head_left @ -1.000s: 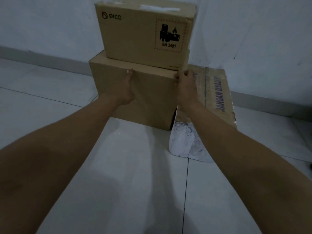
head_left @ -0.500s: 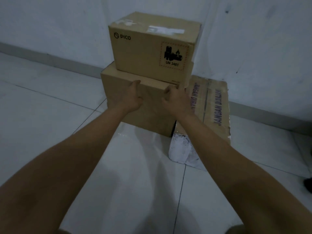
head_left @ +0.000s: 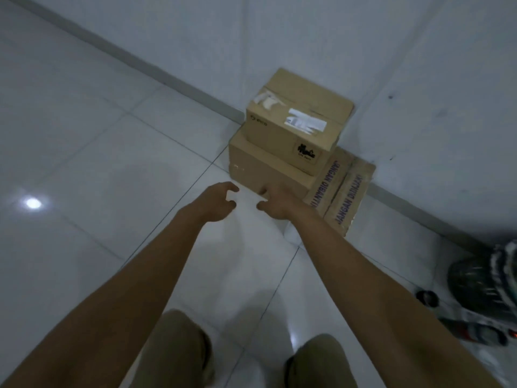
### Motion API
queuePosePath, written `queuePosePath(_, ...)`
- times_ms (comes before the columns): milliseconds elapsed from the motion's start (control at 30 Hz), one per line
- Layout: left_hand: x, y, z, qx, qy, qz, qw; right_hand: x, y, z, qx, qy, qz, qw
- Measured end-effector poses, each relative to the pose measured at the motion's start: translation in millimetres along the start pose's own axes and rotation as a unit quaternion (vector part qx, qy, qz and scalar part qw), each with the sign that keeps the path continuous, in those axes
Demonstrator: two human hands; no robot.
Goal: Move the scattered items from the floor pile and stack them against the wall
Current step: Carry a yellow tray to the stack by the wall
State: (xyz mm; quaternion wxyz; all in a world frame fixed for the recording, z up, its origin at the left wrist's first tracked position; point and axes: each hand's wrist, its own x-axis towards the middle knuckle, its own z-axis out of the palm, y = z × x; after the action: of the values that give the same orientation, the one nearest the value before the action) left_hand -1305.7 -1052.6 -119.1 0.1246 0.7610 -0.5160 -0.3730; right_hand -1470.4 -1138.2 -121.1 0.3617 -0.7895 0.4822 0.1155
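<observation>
A small PICO cardboard box [head_left: 299, 121] sits on top of a larger plain cardboard box [head_left: 263, 169] against the white wall. A flat carton with purple lettering [head_left: 341, 191] leans beside them on the right. My left hand [head_left: 215, 203] hovers in front of the lower box with fingers loosely curled, holding nothing. My right hand [head_left: 277, 203] is just in front of the lower box's bottom edge, fingers relaxed and empty; whether it touches the box I cannot tell.
White tiled floor [head_left: 112, 163] spreads left and toward me. A grey baseboard [head_left: 156, 71] runs along the wall. A dark striped bundle [head_left: 486, 278] and small items [head_left: 472, 331] lie at the right edge. My knees [head_left: 181, 345] show at the bottom.
Both hands have let go of the lower box and drawn back. The view has risen and pulled away, now looking down on the stack.
</observation>
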Motion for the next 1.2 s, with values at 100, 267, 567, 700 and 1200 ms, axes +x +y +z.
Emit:
queuePosePath(100,-68.3,16.5,-57.4,-0.030,0.013,-0.028,0.999,-55.6,-64.8,-30.8,0.024,-0.018,-0.009,1.000)
queuePosePath(267,-179.8,28.3,-132.5,-0.082,0.054,-0.059,0.993,-131.6,-161.3,-57.7,0.058,-0.038,-0.039,0.997)
queuePosePath(567,-340.2,-10.8,-143.9,-0.192,0.149,-0.185,0.952,-218.9,-235.9,-19.5,0.067,-0.115,-0.106,0.985)
queuePosePath(700,-402.2,-9.0,-107.8,-0.261,0.223,-0.235,0.909,-251.5,-246.6,4.8,0.022,-0.161,-0.159,0.974)
queuePosePath(1200,-662.0,-1.8,39.2,-0.446,0.484,-0.404,0.636,-427.5,-328.7,132.8,-0.159,-0.355,-0.352,0.851)
